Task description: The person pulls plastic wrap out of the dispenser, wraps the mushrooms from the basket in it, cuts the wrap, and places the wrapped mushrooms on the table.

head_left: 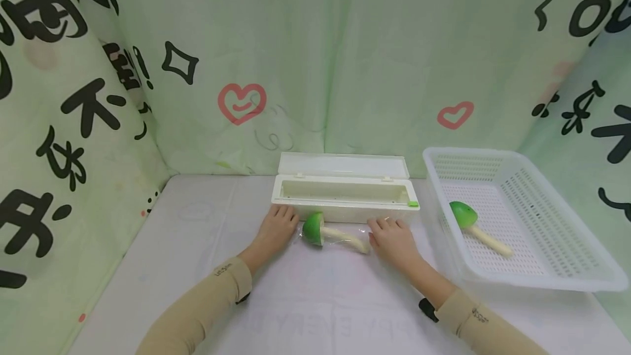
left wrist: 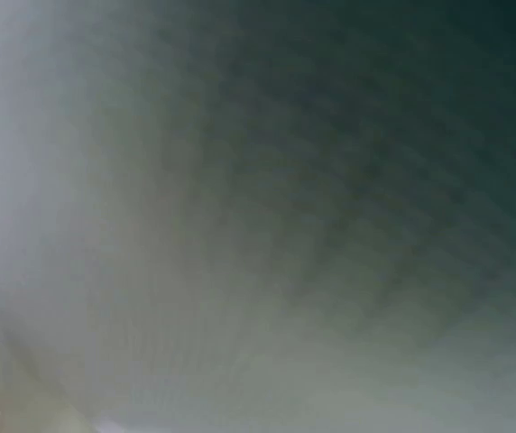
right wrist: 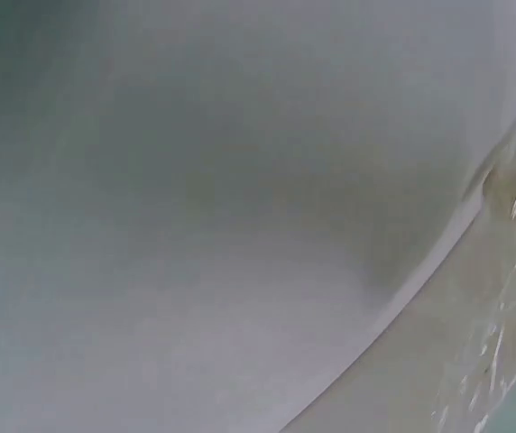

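Left hand point(head_left: 276, 229), right hand point(head_left: 393, 239): bare.
Left sleeve point(head_left: 194, 307): beige, dark cuff marking point(head_left: 223, 269).
Right sleeve point(head_left: 493, 332): beige, similarly marked.
Wrist pieces point(head_left: 428, 310): black, beside both cuffs.

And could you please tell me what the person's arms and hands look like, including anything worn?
The person wears long beige sleeves with small dark lettering near the cuffs. A black object shows at each wrist, more of it on the right; I cannot tell what it is. The left hand and right hand are ungloved.
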A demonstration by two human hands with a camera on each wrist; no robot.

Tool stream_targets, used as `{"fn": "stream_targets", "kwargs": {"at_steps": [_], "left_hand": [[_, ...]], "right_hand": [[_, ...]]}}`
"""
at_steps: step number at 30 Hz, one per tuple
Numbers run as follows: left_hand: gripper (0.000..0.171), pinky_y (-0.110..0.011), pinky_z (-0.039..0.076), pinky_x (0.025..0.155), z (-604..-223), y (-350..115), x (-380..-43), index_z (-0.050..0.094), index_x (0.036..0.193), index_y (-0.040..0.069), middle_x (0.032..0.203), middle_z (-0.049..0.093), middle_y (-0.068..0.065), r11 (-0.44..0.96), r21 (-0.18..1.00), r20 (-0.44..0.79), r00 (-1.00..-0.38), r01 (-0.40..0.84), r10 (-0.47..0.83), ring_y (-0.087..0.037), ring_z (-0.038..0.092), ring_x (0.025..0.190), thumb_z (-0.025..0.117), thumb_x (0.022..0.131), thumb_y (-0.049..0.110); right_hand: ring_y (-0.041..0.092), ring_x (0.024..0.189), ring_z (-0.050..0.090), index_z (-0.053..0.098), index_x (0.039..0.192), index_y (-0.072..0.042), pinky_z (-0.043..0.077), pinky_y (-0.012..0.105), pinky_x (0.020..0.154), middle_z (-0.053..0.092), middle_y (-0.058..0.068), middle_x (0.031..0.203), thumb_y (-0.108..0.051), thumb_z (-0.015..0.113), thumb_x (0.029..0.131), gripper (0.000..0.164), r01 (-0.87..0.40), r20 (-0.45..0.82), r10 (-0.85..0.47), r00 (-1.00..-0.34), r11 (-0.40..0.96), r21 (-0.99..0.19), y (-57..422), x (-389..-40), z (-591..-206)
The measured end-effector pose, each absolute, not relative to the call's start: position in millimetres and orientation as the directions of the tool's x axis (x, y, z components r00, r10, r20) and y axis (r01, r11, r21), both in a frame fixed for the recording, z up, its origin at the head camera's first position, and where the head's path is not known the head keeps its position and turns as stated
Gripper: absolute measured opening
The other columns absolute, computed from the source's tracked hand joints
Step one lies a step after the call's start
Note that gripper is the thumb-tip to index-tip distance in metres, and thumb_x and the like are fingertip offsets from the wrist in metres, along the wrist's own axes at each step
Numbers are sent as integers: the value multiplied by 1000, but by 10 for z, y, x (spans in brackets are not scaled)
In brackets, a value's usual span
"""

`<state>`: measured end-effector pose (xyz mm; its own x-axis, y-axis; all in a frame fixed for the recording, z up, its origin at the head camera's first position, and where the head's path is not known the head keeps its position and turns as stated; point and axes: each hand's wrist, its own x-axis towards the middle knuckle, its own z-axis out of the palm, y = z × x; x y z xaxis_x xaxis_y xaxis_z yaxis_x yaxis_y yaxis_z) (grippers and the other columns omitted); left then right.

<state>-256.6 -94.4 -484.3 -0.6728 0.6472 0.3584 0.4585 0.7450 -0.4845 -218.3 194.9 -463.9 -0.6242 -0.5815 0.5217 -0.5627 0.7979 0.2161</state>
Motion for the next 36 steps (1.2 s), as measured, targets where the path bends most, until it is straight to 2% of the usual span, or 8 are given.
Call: {"fn": "stream_targets", "kwargs": {"at_steps": [5,13,17,21,24,29,32,36], "left_hand": [[12,-29,37,76,-4807,-937,-2542,63,95,13,90,55,-2,742,-494,311,-705,454,638,-16,50,84,62,85,21],[19,-35,41,72,-4782,-957,-2516,61,88,7,84,59,-5,848,-322,487,-694,422,530,-21,55,79,60,81,25],[21,-36,41,69,-4762,-940,-2497,59,90,7,83,60,-5,806,-288,634,-528,517,565,-22,56,77,57,78,24],[19,-31,41,66,-4754,-872,-2492,60,90,8,81,58,-2,654,-423,686,-250,627,683,-18,55,73,45,87,20],[27,-29,42,64,-4749,-836,-2500,61,87,10,80,57,-1,602,-495,699,-124,626,704,-16,54,71,35,93,15],[34,-30,44,68,-4734,-883,-2498,64,83,13,82,61,1,522,-550,666,-35,652,745,-16,56,74,31,93,12],[23,-29,44,72,-4732,-905,-2473,65,87,14,86,63,3,377,-592,554,20,712,832,-14,57,78,43,89,20],[20,-27,42,72,-4759,-876,-2443,63,93,13,87,62,3,331,-537,445,-72,776,892,-13,55,80,62,80,28]], "right_hand": [[19,78,56,62,98,-7,44,32,67,59,3,91,-17,71,71,30,-761,425,-777,-464,596,257,1742,-2062,-4678],[24,98,56,51,123,-3,46,36,78,56,10,114,-19,69,77,51,-694,282,-739,-612,673,257,1561,-2071,-4697],[26,101,56,51,124,-2,46,38,82,56,11,116,-17,65,81,48,-683,263,-721,-640,692,235,1522,-2122,-4699],[25,102,55,52,121,-3,46,37,82,55,10,114,-17,64,82,43,-679,267,-720,-641,693,240,1482,-2159,-4703],[24,100,54,52,120,-3,47,37,80,54,9,111,-16,64,82,41,-678,277,-719,-637,694,241,1457,-2186,-4714],[23,90,54,52,114,-5,47,35,73,53,7,102,-12,62,82,34,-687,325,-722,-611,687,236,1424,-2243,-4743],[22,87,54,52,112,-6,47,33,70,53,6,98,-12,62,82,33,-690,337,-727,-598,681,244,1416,-2267,-4754],[22,86,55,52,114,-6,46,33,68,52,6,98,-13,63,82,35,-688,323,-727,-606,683,247,1411,-2274,-4748]]}}
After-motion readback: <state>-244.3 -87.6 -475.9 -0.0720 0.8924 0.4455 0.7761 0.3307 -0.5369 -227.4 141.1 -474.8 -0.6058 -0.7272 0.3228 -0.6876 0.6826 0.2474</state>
